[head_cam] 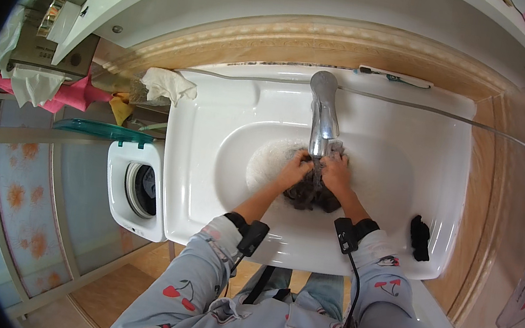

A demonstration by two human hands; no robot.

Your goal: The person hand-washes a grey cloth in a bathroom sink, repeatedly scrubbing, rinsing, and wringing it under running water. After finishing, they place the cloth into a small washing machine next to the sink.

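Note:
Under the chrome faucet point(322, 117), a dark wet cloth point(307, 196) lies in the basin of the white sink point(204, 156), among white suds point(265, 162). Water runs from the spout onto it. My left hand point(295, 170) grips the cloth's left side, its fingers bent into the fabric. On the other side my right hand point(337, 175) holds the cloth just below the spout, where a greyish part of fabric shows beyond the fingers. The fingertips of both hands are partly hidden by the faucet and the cloth.
A small black cloth item point(420, 238) rests on the sink's right ledge. Behind the faucet runs a grey hose point(400, 101), near a toothbrush point(407, 81). White crumpled cloth point(168, 86) sits at the back left corner. A small washing machine point(134, 192) stands left, its teal lid point(103, 130) raised.

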